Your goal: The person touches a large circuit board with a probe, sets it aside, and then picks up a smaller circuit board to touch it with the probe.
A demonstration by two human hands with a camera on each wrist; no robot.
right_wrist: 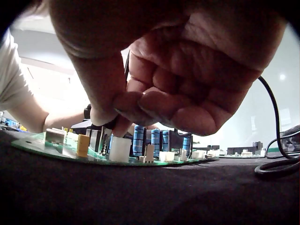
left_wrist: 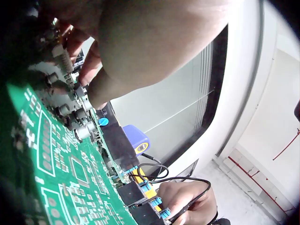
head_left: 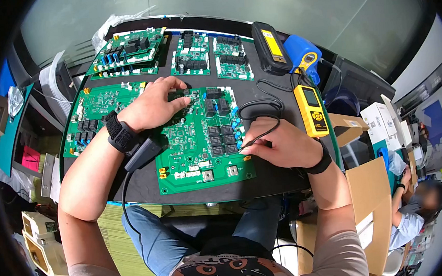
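Observation:
A large green circuit board (head_left: 190, 135) lies on the dark mat in front of me, set with black relays (head_left: 222, 138) and blue cylindrical components (head_left: 237, 122). At its far left corner my left hand (head_left: 159, 101) grips the edge, thumb and fingers around small parts there. Over the near right edge, my right hand (head_left: 272, 142) pinches a thin black probe (right_wrist: 111, 124) between thumb and forefinger, low among the components. Its tip is hidden by fingers and parts. A black cable (head_left: 267, 132) runs over this hand, looping beside a yellow handheld meter (head_left: 311, 110).
Another green board (head_left: 103, 107) lies to the left, and stacked boards (head_left: 127, 49) stand behind it. Several smaller boards (head_left: 190, 53) sit at the back. A black case (head_left: 273, 47) and a blue device (head_left: 305, 55) stand back right. A person (head_left: 415, 206) sits at far right.

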